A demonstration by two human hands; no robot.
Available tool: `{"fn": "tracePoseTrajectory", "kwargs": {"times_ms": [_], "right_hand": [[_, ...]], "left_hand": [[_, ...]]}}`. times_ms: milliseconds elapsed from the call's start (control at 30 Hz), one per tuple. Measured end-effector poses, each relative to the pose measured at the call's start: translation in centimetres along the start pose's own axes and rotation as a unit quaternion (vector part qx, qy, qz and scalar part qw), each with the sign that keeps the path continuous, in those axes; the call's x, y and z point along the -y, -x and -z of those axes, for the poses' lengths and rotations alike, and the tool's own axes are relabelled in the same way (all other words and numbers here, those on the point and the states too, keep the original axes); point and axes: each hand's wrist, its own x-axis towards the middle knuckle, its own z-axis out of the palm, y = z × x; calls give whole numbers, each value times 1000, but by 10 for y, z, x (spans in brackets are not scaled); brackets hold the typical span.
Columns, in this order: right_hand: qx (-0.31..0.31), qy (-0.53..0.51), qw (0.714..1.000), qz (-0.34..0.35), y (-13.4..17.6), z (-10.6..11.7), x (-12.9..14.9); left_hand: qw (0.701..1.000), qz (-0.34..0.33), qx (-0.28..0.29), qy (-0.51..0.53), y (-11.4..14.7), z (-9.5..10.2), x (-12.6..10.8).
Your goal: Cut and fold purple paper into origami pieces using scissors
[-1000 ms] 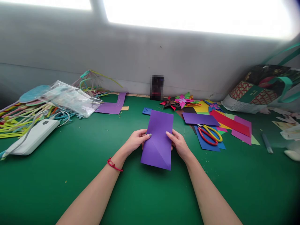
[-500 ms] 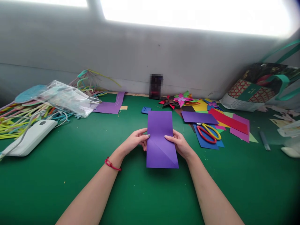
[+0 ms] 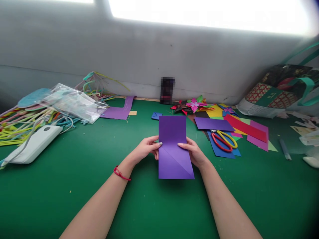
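Your left hand (image 3: 149, 148) and right hand (image 3: 195, 153) each pinch one side edge of the creased sheet (image 3: 173, 161) between thumb and fingers, holding it over the table (image 3: 99, 202) at frame centre, left of the red strip (image 3: 246, 128).

There are two hands (image 3: 149, 148) (image 3: 195, 153), one held purple sheet (image 3: 173, 149), one pair of scissors (image 3: 219, 146), one red bracelet (image 3: 121, 175), one red paper strip (image 3: 246, 128), one blue folded paper (image 3: 157, 116) and one patterned bag (image 3: 271, 97).
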Motion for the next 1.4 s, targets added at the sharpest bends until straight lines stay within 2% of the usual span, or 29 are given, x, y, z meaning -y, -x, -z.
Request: {"fn": "tracePoseTrajectory", "kwargs": {"times_ms": [467,867,1233,1400], "right_hand": [[20,-46,999,-14,1,4,-1],[5,-50,999,-21,1,5,-3],[7,-62,998,-20,0,5,-4],[4,-53,998,-22,-3,4,-6]], "left_hand": [[1000,2,8,10,-1,2,7],[1000,-10,13,-8,-2,2,5],[999,-13,15,30,-2,2,7],[1000,-11,1,18,-3,2,6]]}}
